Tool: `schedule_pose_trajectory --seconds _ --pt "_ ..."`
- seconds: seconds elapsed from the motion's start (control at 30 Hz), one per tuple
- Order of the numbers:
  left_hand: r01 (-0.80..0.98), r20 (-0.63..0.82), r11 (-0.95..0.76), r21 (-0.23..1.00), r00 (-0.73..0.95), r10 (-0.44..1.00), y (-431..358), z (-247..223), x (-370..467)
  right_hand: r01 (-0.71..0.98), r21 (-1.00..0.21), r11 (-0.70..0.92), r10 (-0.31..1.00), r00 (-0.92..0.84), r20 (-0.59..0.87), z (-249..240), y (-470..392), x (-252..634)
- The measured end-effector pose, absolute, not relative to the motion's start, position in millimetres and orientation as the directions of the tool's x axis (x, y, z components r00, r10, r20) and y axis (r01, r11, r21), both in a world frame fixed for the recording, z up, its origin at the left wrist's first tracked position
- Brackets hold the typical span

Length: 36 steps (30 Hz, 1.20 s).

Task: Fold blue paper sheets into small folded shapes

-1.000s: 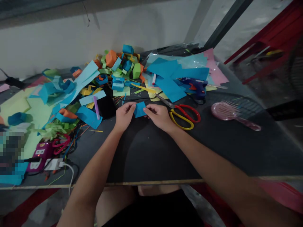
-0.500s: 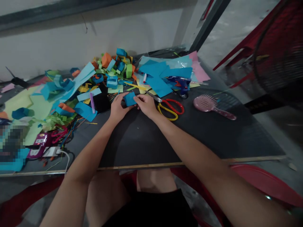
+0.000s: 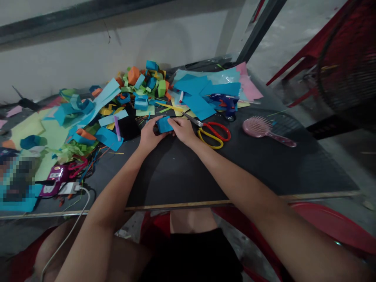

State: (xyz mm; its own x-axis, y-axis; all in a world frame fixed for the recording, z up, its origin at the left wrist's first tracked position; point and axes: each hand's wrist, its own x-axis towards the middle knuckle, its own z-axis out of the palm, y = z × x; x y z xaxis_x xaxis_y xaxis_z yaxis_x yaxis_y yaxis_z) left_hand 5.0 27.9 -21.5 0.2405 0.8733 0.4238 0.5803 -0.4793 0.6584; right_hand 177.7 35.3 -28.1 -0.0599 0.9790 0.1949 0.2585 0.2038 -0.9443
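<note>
The left hand (image 3: 152,135) and right hand (image 3: 182,129) hold the blue paper (image 3: 165,124) between their fingers, over the desk (image 3: 188,172), just left of the scissors (image 3: 213,133).

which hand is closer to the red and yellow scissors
Right. The right hand is just left of the scissors in view; the left hand is farther left, beyond the blue paper piece both hands hold.
</note>
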Motion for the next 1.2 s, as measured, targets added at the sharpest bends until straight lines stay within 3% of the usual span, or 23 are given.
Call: schedule_pose_trajectory --seconds 0.13,0.37,0.6,0.83,1.2 --pt "0.595 0.257 -0.393 0.701 0.304 0.917 28.1 -22.4 4.0 0.295 -0.925 0.241 0.97 -0.046 0.238 -31.3 34.6 179.2" --pt "0.586 0.19 -0.359 0.726 0.332 0.924 26.7 -18.6 3.0 0.344 -0.919 0.195 0.981 -0.055 0.188 -27.0 34.2 181.1" --pt "0.598 0.222 -0.403 0.693 0.355 0.908 26.3 -19.5 1.2 0.406 -0.874 0.267 0.963 -0.069 0.262 -24.3 36.1 180.4" --pt "0.584 0.331 -0.473 0.66 0.339 0.881 25.3 -23.6 2.6 0.317 -0.911 0.263 0.965 -0.098 0.245 -26.8 30.9 185.5" --pt "0.593 0.277 -0.395 0.701 0.284 0.918 15.4 -23.3 1.5 0.266 -0.941 0.211 0.976 0.002 0.22 -27.5 6.2 185.1"
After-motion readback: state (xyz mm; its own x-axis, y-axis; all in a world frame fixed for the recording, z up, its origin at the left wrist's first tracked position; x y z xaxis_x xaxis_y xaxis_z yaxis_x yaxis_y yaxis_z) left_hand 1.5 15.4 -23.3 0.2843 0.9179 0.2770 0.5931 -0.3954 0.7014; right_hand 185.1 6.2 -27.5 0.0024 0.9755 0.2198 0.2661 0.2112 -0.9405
